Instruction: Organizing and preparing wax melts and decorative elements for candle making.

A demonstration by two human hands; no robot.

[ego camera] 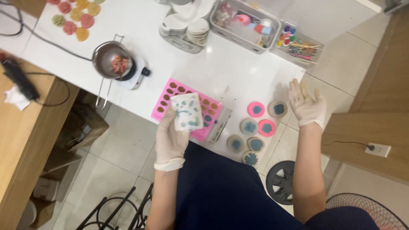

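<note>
My left hand (169, 138), in a pale glove, holds up a white card or sheet stained with blue-green blotches (187, 112) above a pink silicone mould (170, 94) with many small round cavities. My right hand (306, 104), also gloved, hovers palm up with fingers spread at the white table's right edge, holding nothing. Between my hands lie several round discs with blue centres (249, 127), two of them on pink rings (256, 109).
A small metal pot with pink contents (111, 59) sits on a white heater (138, 76). Coloured flower shapes (76, 19) lie far left. Stacked white dishes (187, 26) and clear trays of supplies (245, 23) stand at the back. A wooden desk (25, 127) is left, and fans (281, 181) sit on the floor.
</note>
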